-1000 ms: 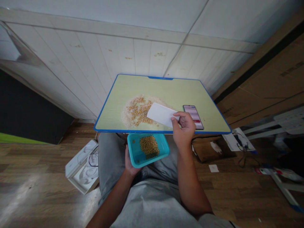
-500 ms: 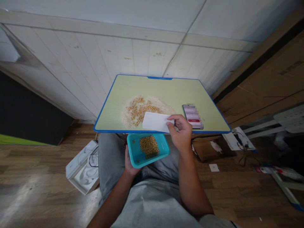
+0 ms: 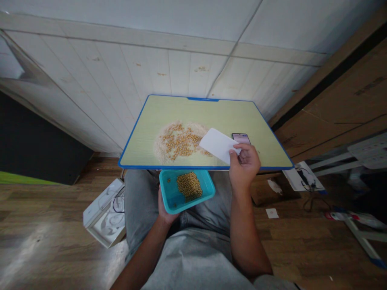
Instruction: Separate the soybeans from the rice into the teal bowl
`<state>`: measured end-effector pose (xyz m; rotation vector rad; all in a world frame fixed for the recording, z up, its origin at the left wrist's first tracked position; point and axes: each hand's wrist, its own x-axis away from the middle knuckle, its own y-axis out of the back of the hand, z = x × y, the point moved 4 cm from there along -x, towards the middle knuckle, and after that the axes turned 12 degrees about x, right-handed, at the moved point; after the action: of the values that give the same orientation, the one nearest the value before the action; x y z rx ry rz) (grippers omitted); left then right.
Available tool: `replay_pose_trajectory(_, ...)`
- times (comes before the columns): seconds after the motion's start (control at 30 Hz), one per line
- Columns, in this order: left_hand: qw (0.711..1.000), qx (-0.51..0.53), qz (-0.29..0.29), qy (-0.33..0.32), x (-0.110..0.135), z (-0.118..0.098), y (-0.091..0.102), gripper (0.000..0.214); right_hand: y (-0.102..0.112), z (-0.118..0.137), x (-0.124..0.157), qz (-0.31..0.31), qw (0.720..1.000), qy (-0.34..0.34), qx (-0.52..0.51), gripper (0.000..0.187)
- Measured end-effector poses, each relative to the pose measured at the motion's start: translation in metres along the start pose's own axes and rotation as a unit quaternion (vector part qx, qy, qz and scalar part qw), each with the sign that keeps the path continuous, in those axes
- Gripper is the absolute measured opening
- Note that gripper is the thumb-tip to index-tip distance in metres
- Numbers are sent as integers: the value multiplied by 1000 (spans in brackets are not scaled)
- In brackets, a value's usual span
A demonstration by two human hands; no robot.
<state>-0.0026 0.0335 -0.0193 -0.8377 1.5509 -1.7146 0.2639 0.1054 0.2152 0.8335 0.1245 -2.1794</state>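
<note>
White wooden-looking panelling (image 3: 136,76) covers the wall behind a low table with a pale yellow-green top and blue rim (image 3: 169,106), which stands over your grey-trousered lap (image 3: 137,201). At far left is a large black panel (image 3: 39,133); then, on the wood-patterned floor (image 3: 36,217), an open white box (image 3: 99,201) with white contents.

Your left hand (image 3: 165,216) grips the left side of a teal rectangular plastic tub (image 3: 171,193), fingers mostly hidden underneath. The tub is above your lap, just below the table's near edge, holding a heap of round golden-tan beans (image 3: 190,186). If that grip loosened, the tub could tip and spill them; any gap between tub and table edge could let falling beans through.

On the table, left of its middle, loose yellow beans (image 3: 183,147) lie scattered over a spread of pale, rice-like grains (image 3: 160,147). Because the two are mixed, a broad sweep could drag grains along too.

Further right, a white, stiff-looking card (image 3: 218,145) slants, its left end close to the beans; whether it touches them is unclear. Your right hand (image 3: 244,167) pinches its right end; a slack pinch could let it swivel. Partly covered by that hand lies a dark-edged phone (image 3: 241,138), which a rightward swing could knock. Brown cardboard (image 3: 338,117) fills the far right.
</note>
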Motion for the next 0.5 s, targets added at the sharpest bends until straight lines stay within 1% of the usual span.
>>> replay_pose_trajectory(0.07,1000,-1,-2,-17,0,-1,1,87,1,2,0,-21,1000,2,8,7)
replay_pose_trajectory(0.13,1000,-2,-2,-23,-2,0,1,84,0,3,1,-22,1000,5,13,7)
replay_pose_trajectory(0.27,1000,2,16,-9,-7,3,-3,84,-4,5,3,-5,1000,6,17,6)
replay_pose_trajectory(0.37,999,7,32,-13,-8,4,-7,84,-7,7,5,0,1000,5,16,5)
replay_pose_trajectory(0.5,999,8,32,-5,-8,7,-11,88,-13,10,9,23,1000,2,10,6)
